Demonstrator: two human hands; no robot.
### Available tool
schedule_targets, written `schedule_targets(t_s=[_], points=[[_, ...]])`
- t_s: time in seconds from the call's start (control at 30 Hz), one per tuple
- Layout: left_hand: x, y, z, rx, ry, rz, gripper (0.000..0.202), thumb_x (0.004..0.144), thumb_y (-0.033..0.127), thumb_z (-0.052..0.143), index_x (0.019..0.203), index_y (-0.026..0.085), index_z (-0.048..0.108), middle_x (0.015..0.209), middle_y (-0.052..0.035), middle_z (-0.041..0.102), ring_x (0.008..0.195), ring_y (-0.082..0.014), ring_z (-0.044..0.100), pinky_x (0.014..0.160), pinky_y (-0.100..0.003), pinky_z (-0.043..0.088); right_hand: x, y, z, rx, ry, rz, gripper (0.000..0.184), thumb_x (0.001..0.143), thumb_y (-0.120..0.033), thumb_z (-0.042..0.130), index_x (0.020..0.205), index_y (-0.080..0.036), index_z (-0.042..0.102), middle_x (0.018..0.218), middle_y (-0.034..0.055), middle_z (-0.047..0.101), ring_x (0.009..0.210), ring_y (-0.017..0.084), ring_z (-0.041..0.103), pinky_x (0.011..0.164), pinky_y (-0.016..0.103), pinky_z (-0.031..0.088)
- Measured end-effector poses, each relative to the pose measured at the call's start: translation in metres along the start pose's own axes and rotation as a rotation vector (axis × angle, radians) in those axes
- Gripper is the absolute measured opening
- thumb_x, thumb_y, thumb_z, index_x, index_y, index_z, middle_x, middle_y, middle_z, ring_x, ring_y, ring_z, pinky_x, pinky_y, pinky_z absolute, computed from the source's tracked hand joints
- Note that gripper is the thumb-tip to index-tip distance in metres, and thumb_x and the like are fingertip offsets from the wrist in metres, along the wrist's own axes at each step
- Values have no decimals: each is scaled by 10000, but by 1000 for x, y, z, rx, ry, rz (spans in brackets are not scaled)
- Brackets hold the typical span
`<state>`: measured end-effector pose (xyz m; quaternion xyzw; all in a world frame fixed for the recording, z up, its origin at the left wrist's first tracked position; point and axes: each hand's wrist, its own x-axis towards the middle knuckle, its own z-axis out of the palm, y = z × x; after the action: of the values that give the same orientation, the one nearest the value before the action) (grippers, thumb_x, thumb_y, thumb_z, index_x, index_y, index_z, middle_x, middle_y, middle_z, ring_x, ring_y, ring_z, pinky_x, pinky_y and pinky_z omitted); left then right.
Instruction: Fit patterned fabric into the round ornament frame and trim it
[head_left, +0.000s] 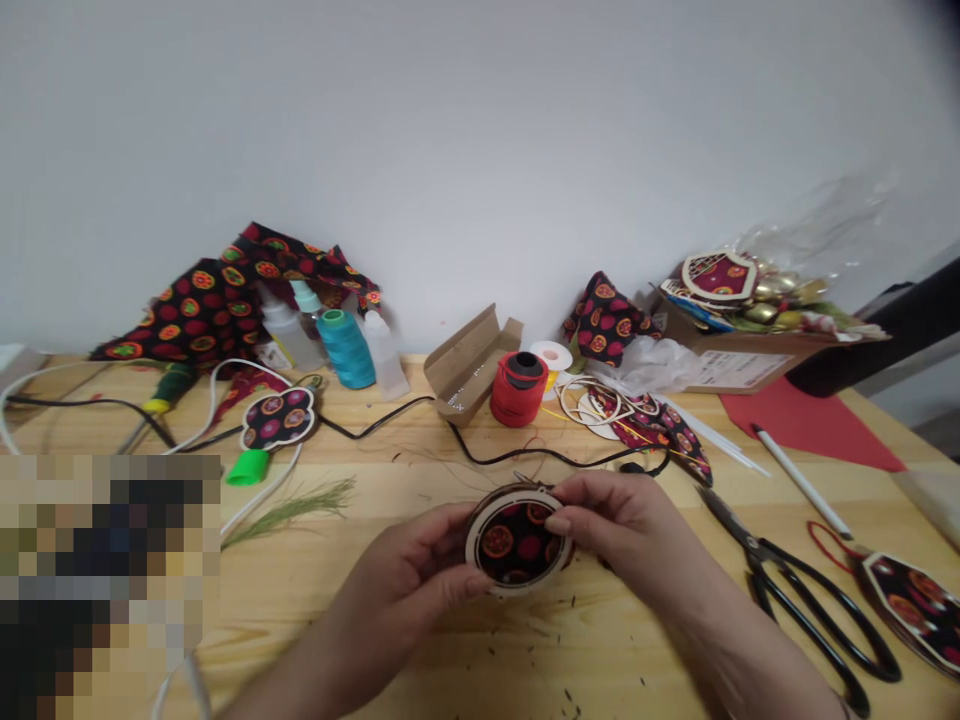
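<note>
A round wooden-rimmed ornament (519, 541) with dark, red-and-orange patterned fabric in its middle is held up just above the table. My left hand (420, 580) grips its left and lower edge, thumb on the front rim. At the upper right, my right hand (611, 515) pinches the rim between thumb and fingers. The back of the ornament is hidden from me. To the right of my right hand lie black-handled scissors (795, 590), their blades pointing away. Further right rests a larger fabric ornament (915, 610) with a red cord loop.
Behind stand a red thread spool (517, 390), a cardboard box (469, 365), a teal thread cone (346, 348) and a white bottle (385, 355). A flower-shaped ornament (277, 418) and a green cap (247, 467) lie left. A black cable (517, 459) crosses the table. The lower left is pixelated.
</note>
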<state>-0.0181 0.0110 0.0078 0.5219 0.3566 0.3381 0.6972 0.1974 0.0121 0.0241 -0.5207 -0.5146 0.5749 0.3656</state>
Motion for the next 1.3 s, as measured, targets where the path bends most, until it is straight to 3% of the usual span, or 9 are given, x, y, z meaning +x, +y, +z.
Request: schedule_targets(t_s=[0.17, 0.4, 0.87, 1.1, 1.3], points=[[-1, 4, 0, -114, -23, -41, 326, 772, 157, 693, 1072, 283, 695, 1017, 2, 749, 946, -202, 671, 825, -308, 524, 2, -4, -1, 83, -22, 40, 162, 705, -319, 691, 709, -157, 689, 572, -22, 605, 440, 47, 414, 441, 179, 349], [-3, 5, 1, -106, 52, -81, 114, 736, 162, 708, 839, 203, 733, 777, -4, 770, 737, -177, 698, 693, -284, 557, 2, -5, -2, 36, -11, 73, 242, 658, -391, 716, 694, -155, 679, 537, -25, 576, 434, 55, 397, 402, 190, 287], [-2, 2, -1, -122, 70, -87, 80, 739, 182, 712, 815, 199, 731, 769, -4, 771, 742, -171, 697, 682, -274, 557, 0, -6, -1, -4, 4, 30, 204, 682, -356, 693, 646, -160, 647, 548, -14, 583, 454, 62, 420, 411, 194, 290], [0, 2, -3, -212, -43, -43, 283, 774, 226, 699, 1056, 220, 692, 982, -45, 755, 902, -211, 684, 789, -322, 535, -1, 0, 0, -6, -17, 13, 215, 715, -363, 696, 676, -155, 659, 619, 4, 623, 534, 89, 509, 511, 215, 415], [1, 1, 1, -22, 107, -61, 183, 784, 186, 666, 948, 233, 733, 879, -13, 767, 807, -185, 688, 705, -273, 550, -1, 7, 3, 31, -26, -52, 232, 710, -386, 737, 745, -160, 696, 666, 7, 660, 582, 102, 563, 561, 217, 460]])
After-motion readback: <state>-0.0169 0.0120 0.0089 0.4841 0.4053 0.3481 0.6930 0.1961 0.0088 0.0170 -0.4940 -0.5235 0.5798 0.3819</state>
